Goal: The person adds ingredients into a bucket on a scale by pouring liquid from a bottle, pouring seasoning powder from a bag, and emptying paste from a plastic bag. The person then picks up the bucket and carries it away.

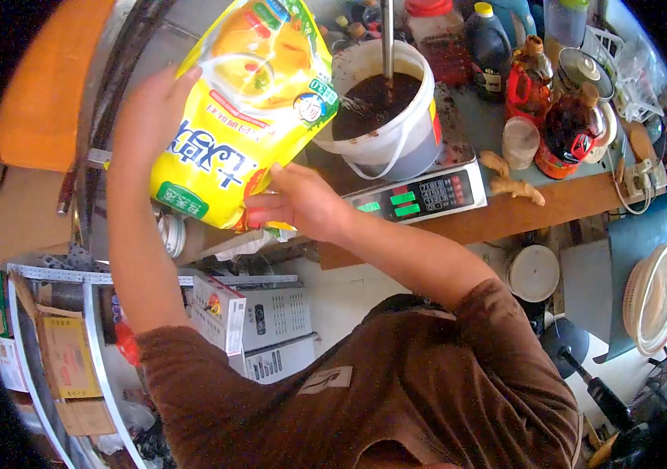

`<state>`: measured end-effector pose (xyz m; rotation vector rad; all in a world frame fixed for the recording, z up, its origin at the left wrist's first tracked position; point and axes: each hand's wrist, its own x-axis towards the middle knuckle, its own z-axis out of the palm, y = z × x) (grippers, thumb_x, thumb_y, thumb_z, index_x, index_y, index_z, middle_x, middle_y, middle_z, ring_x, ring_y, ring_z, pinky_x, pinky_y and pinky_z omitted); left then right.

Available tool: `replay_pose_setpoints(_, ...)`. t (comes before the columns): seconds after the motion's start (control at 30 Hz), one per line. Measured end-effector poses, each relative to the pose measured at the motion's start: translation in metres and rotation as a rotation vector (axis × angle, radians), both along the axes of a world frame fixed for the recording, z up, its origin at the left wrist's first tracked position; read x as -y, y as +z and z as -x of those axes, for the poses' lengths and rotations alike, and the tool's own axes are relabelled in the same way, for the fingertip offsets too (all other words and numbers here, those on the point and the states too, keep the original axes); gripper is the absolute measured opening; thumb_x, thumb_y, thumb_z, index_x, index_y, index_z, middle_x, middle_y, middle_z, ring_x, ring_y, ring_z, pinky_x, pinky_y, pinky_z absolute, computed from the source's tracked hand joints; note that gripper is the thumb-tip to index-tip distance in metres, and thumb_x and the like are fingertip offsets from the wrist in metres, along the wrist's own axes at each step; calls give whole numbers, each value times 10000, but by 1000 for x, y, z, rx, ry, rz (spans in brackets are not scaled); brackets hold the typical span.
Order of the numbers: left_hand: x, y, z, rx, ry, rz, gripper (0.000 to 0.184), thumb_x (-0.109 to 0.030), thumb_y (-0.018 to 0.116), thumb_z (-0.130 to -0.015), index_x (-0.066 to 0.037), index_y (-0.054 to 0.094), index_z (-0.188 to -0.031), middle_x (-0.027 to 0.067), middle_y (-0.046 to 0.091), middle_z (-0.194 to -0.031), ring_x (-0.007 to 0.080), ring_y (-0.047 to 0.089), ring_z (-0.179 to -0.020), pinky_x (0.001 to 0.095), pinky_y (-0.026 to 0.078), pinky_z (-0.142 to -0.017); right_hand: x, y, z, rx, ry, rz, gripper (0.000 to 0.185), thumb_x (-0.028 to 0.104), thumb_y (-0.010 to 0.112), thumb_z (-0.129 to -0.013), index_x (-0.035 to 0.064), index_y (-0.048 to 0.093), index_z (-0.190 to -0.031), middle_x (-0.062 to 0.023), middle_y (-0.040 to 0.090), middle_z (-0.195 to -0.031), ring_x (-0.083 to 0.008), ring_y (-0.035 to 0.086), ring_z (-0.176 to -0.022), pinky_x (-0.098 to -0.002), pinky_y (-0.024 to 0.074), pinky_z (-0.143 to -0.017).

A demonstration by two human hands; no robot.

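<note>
My left hand and right hand pinch the bag, tilted presumably to pour into the bucket beyond my right fingers.

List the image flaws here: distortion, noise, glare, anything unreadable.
Head view: strong wide-angle distortion, the shelf frame bowing at lower left; black, noise-speckled corners crop the scene; green digits glow on the scale but smear into blocks, unreadable; the yellow pouch is brightly lit, its large print crisp, its smallest print too fine to read.
</note>
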<state>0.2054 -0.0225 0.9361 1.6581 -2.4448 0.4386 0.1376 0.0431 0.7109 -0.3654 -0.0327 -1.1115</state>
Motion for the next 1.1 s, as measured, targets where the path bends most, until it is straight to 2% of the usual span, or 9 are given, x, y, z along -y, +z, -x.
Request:
replay_pose_setpoints(0.13, 7, 1, 2, 70, -24, 25, 428, -385, 490, -915, 27, 606, -914, 231, 621, -781, 346, 614, -690, 406, 452, -628, 1, 2, 1, -24, 30, -25, 357, 297, 347, -1001, 43, 406, -1244, -172, 557, -1195, -304, 602, -1021, -422, 527, -845)
replay_pose_setpoints(0.47, 7, -1, 5, -72, -14, -137, 364, -326, 507, -922, 16, 620, -975, 169, 636, -733, 246, 614, -618, 361, 457, -598, 3, -3, -3, -5, 33, -40, 344, 281, 350, -999, 40, 411, -1237, -167, 569, -1185, -298, 608, -1015, -416, 529, -834)
replay_pose_setpoints(0.53, 7, -2, 3, -120, -1, -160, 354, -318, 511, -922, 13, 621, -987, 159, 639, -730, 231, 614, -610, 351, 458, -591, 3, -4, -5, 44, 47, -19, 342, 295, 355, -1000, 65, 402, -1248, -170, 549, -1214, -309, 605, -1017, -426, 531, -824)
replay_pose_setpoints(0.6, 12, -1, -3, -124, -44, -139, 349, -334, 526, -935, -1, 631, -945, 67, 654, -699, 92, 590, -533, 267, 451, -506, -2, -2, -1, 58, 54, -28, 383, 328, 350, -999, 75, 376, -1285, -163, 520, -1248, -313, 586, -1042, -434, 517, -842)
replay_pose_setpoints(0.67, 12, 0, -4, -118, -46, -134, 346, -329, 522, -939, 0, 629, -944, 66, 654, -702, 92, 589, -534, 262, 450, -505, -4, -2, 2, 73, 60, -35, 425, 360, 346, -999, 85, 349, -1323, -157, 491, -1281, -316, 567, -1068, -442, 503, -861)
replay_pose_setpoints(0.73, 10, 0, -1, -111, -49, -132, 343, -323, 518, -942, 1, 627, -943, 65, 654, -704, 92, 589, -534, 258, 449, -504, -2, -7, 2, 144, 135, 78, 512, 466, 315, -985, 133, 301, -1373, -145, 433, -1346, -320, 525, -1121, -464, 469, -901)
replay_pose_setpoints(0.83, 8, 2, 3, -16, 43, -118, 339, -316, 511, -947, 4, 625, -942, 61, 653, -703, 87, 590, -542, 252, 448, -502, -3, -4, -4, 127, 62, 82, 592, 549, 282, -960, 160, 258, -1406, -120, 376, -1400, -321, 479, -1172, -471, 431, -944)
replay_pose_setpoints(0.93, 13, 3, -1, 7, 8, -117, 346, -319, 508, -948, 7, 622, -944, 63, 654, -706, 90, 595, -555, 259, 449, -504, 5, 2, 4, 250, 168, 74, 615, 578, 242, -952, 178, 237, -1420, -96, 350, -1426, -333, 431, -1223, -473, 403, -971)
replay_pose_setpoints(1.1, 9, 5, 5, -28, 3, -145, 352, -328, 508, -948, 6, 619, -955, 68, 658, -714, 98, 600, -562, 269, 455, -511, 4, 5, 6, 224, 148, 148, 635, 601, 222, -941, 184, 238, -1420, -83, 348, -1433, -354, 430, -1232, -465, 427, -946)
